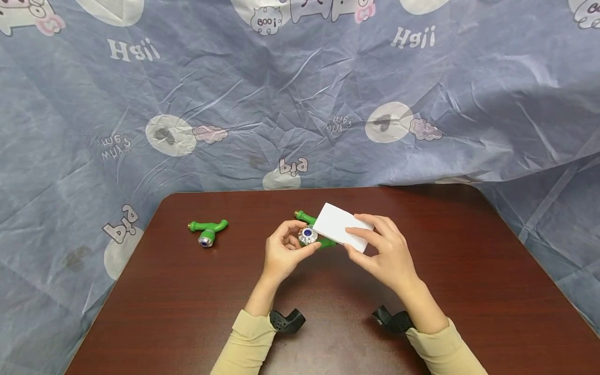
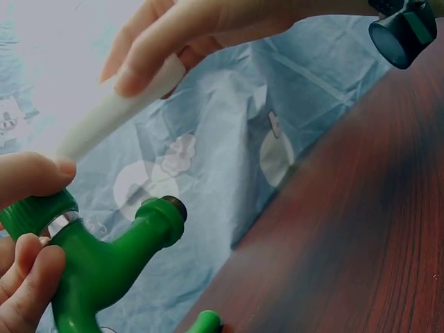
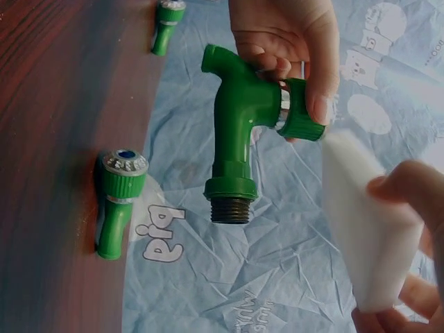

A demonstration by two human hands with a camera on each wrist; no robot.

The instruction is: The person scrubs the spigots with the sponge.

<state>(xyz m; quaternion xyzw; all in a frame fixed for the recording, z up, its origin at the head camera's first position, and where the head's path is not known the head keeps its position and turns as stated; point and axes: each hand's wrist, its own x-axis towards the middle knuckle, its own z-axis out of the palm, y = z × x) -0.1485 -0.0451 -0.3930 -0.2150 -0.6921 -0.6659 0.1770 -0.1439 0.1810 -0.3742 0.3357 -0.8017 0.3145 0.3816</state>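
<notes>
My left hand [image 1: 283, 249] grips a green tap [image 3: 239, 114] by its ribbed knob, thumb on one side and fingers on the other. The knob has a silver cap with a blue centre, and a dark threaded end shows in both wrist views. Between the thumb and fingers of my right hand [image 1: 386, 247] is a white sponge-like block [image 1: 335, 224]. One end of the block is at the knob; whether it touches cannot be told. In the head view, the block hides part of the held tap.
A second green tap [image 1: 208, 229] lies at the left of the dark red-brown wooden table [image 1: 187, 297]. Another green tap [image 3: 121, 201] rests on the table nearer the hands. Behind the table hangs a wrinkled blue-grey cloth [image 1: 262, 104] with cartoon prints.
</notes>
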